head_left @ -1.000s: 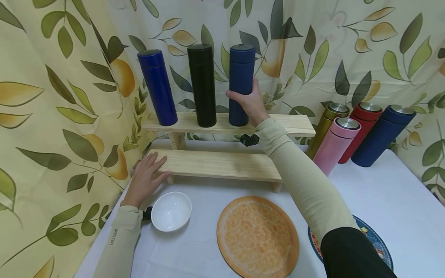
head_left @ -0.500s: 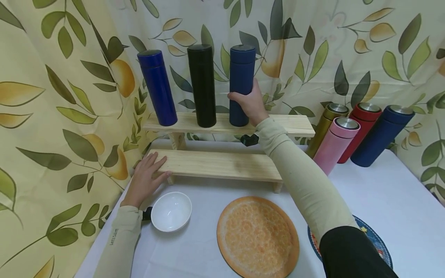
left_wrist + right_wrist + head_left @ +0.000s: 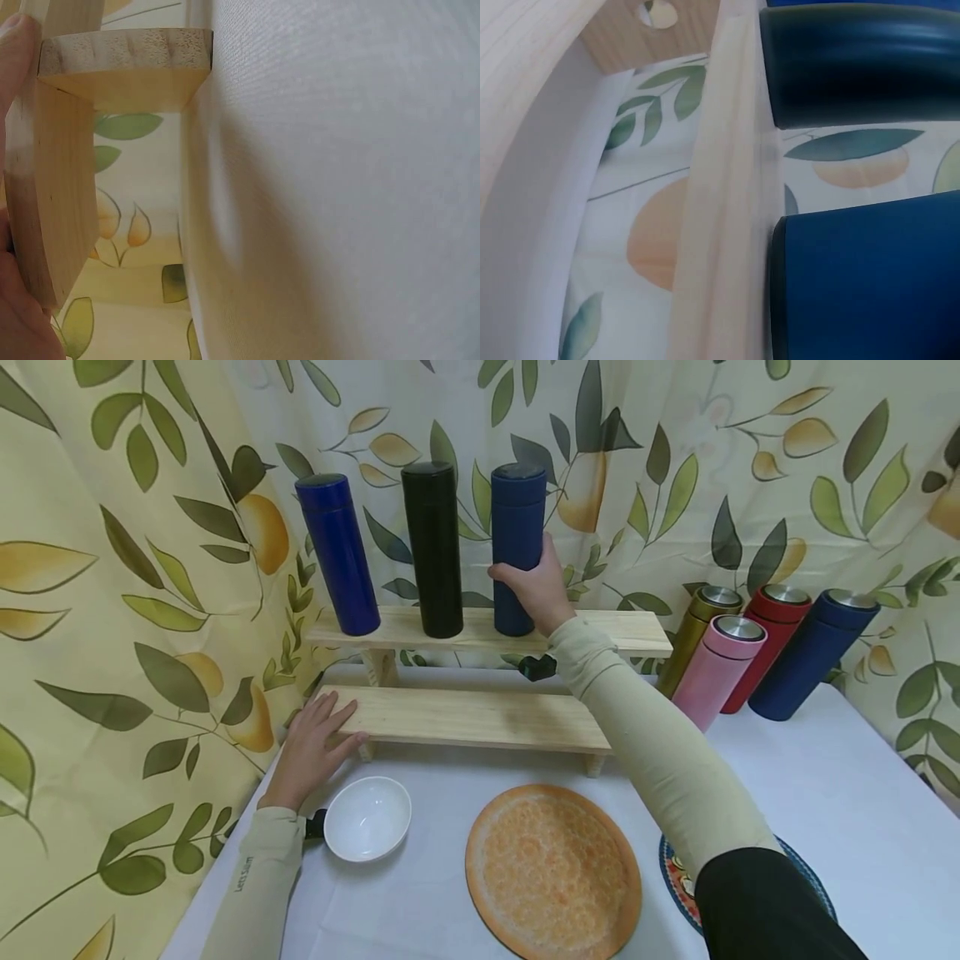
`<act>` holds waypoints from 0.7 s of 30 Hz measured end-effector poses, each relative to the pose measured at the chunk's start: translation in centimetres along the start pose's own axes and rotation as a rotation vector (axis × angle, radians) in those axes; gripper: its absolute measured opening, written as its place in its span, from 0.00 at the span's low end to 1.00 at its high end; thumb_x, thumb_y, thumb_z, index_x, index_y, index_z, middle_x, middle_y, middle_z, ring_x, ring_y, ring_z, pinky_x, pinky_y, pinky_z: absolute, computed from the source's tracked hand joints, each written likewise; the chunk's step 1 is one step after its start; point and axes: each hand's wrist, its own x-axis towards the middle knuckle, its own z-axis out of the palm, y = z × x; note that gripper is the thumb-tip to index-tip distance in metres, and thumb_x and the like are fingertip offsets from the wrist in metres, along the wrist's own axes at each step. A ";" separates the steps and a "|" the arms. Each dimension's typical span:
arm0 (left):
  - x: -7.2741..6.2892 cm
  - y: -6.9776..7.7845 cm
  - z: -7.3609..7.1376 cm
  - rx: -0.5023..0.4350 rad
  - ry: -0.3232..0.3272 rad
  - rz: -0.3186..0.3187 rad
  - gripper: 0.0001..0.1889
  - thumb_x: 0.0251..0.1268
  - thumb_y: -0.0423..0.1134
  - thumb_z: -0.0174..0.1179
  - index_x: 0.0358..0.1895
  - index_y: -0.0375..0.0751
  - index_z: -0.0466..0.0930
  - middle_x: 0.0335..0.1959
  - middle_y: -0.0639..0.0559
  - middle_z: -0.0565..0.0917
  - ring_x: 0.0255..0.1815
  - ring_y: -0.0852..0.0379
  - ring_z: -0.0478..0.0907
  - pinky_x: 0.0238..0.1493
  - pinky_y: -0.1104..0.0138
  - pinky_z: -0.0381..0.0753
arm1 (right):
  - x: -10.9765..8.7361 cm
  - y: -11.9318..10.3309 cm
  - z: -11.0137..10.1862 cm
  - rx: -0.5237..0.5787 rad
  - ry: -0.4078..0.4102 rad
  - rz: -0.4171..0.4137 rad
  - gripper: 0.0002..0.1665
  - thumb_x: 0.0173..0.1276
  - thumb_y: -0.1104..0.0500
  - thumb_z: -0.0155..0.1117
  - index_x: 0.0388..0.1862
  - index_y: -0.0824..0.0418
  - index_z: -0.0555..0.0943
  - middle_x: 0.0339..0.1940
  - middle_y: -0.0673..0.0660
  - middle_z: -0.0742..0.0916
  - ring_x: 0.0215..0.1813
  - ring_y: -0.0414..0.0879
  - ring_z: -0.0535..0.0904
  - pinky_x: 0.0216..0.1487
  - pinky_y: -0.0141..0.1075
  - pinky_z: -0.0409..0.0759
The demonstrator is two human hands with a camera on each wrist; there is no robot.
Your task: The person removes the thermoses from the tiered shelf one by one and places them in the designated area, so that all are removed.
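My right hand (image 3: pixel 537 588) grips a matte navy vacuum flask (image 3: pixel 517 518) low down, thumb across its front. The flask stands upright on the upper wooden shelf (image 3: pixel 607 625); in the right wrist view the base of this navy flask (image 3: pixel 870 285) meets the board. To its left stand a black flask (image 3: pixel 432 552) and a glossy blue flask (image 3: pixel 339 556). At the left end of the lower wooden shelf (image 3: pixel 472 717), my left hand (image 3: pixel 311 752) rests with extended fingers on top and the thumb by the front edge. The left wrist view shows the shelf's leg (image 3: pixel 127 56) on the tablecloth.
On the table's right side stand gold (image 3: pixel 686 639), pink (image 3: pixel 720 668), red (image 3: pixel 768 643) and blue (image 3: pixel 813 652) flasks. A white bowl (image 3: pixel 367 820) sits front left. A round, bread-patterned mat (image 3: pixel 553 868) lies front centre, and a patterned plate (image 3: pixel 678 885) lies partly under my right sleeve.
The head view has turned slightly, so the flasks at the right appear a little farther left. Both hands keep their places, and the navy flask stays on the shelf.
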 end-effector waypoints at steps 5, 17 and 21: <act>-0.1 0.2 0.2 -0.005 0.005 0.013 0.36 0.78 0.56 0.64 0.79 0.39 0.72 0.83 0.31 0.61 0.84 0.30 0.52 0.83 0.37 0.45 | 0.1 -0.6 -1.2 0.026 0.030 -0.039 0.54 0.60 0.55 0.75 0.83 0.56 0.61 0.71 0.59 0.77 0.67 0.54 0.76 0.68 0.47 0.76; 0.0 0.0 0.3 0.000 0.006 0.017 0.36 0.78 0.57 0.64 0.79 0.39 0.72 0.83 0.31 0.61 0.85 0.31 0.51 0.82 0.37 0.46 | 0.1 -3.5 -7.6 0.039 0.094 -0.052 0.50 0.62 0.58 0.73 0.81 0.51 0.62 0.68 0.55 0.76 0.65 0.52 0.75 0.67 0.49 0.74; -0.2 0.0 0.3 -0.007 0.017 0.019 0.36 0.77 0.56 0.64 0.79 0.38 0.72 0.83 0.30 0.61 0.84 0.31 0.52 0.82 0.36 0.46 | 0.0 -4.5 -9.9 0.023 0.127 -0.048 0.51 0.62 0.58 0.73 0.83 0.49 0.61 0.70 0.55 0.75 0.67 0.52 0.74 0.70 0.48 0.73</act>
